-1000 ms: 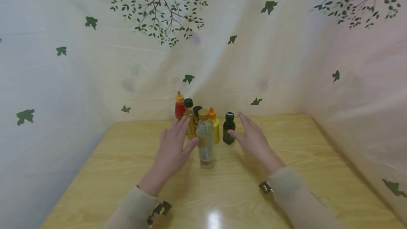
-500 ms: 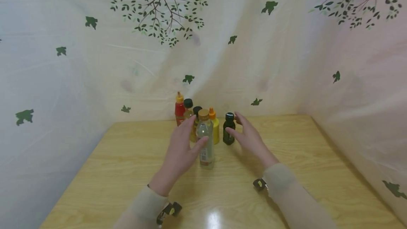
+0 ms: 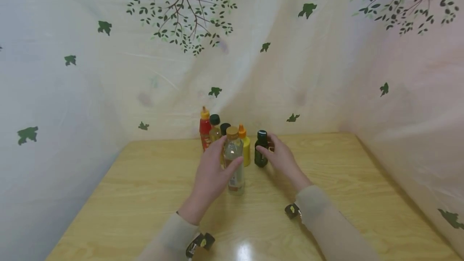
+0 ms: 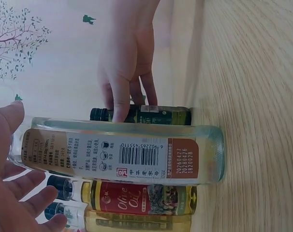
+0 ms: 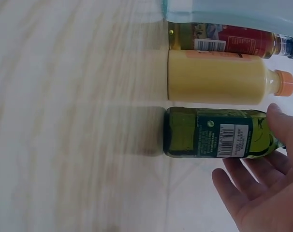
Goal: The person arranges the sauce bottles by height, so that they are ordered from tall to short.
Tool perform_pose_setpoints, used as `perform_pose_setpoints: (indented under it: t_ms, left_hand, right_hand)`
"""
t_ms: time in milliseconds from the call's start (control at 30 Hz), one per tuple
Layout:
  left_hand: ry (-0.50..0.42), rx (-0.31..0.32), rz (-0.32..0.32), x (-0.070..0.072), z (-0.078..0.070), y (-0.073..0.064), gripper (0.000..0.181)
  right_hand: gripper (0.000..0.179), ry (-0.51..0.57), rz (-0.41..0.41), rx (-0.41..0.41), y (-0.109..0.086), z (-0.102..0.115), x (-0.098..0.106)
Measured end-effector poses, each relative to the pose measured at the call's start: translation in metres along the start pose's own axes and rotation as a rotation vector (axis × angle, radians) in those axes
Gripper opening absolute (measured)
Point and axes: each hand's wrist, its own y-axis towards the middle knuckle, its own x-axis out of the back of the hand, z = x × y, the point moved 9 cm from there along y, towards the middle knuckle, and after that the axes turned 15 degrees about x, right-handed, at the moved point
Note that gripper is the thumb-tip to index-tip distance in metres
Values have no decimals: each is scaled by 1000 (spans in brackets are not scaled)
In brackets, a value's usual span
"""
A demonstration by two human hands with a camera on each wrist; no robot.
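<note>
A tall clear glass bottle [image 3: 233,150] with a gold-brown cap stands upright. My left hand [image 3: 212,172] is at its left side, thumb before it and fingers spread; in the left wrist view, the fingers look uncurled beside its upper part, and contact cannot be made out. To the right stands a small dark green glass bottle [image 5: 185,133] with a dark cap. Around its upper part my right hand [image 3: 284,159] holds thumb and fingers: the thumb lies against the shoulder, some fingers pass behind, and one finger stands apart from the glass.
Between these bottles, farther back, is a yellow squeeze bottle [image 5: 214,77] with an orange nozzle. Behind the left hand stand a red squeeze bottle [image 3: 205,128] and oil bottles, one labelled Olive Oil [image 4: 137,197]. The wooden table [image 3: 145,196] meets a hanging printed cloth [image 3: 174,92].
The left hand has moved right, up to the clear bottle. The right hand has moved slightly left and its fingers have come in around the green bottle. The bottles have stayed where they were.
</note>
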Motion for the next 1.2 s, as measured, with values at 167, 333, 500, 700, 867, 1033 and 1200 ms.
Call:
perform_pose_setpoints:
  t_ms: [167,333,500,700,867,1033,1200]
  left_hand:
    - [-7,23,-26,-2,-1,2,80]
    - [-26,68,-13,-6,1,4,83]
    - [-107,106,88,-10,5,9,88]
    - [-200,83,235,-8,11,14,90]
    - [-190,36,230,-6,12,17,86]
    - [-160,30,195,-8,12,16,85]
    - [-199,72,233,-7,15,14,85]
  right_hand:
    - [53,-18,-1,12,0,-2,0]
    - [52,-33,4,6,-2,-2,0]
    - [52,-67,14,19,-2,0,0]
    - [53,-71,24,18,-1,1,1]
    - [57,-76,37,8,-1,0,1]
    - [58,-89,46,-5,-2,-1,1]
    - [57,-89,50,-13,-4,1,1]
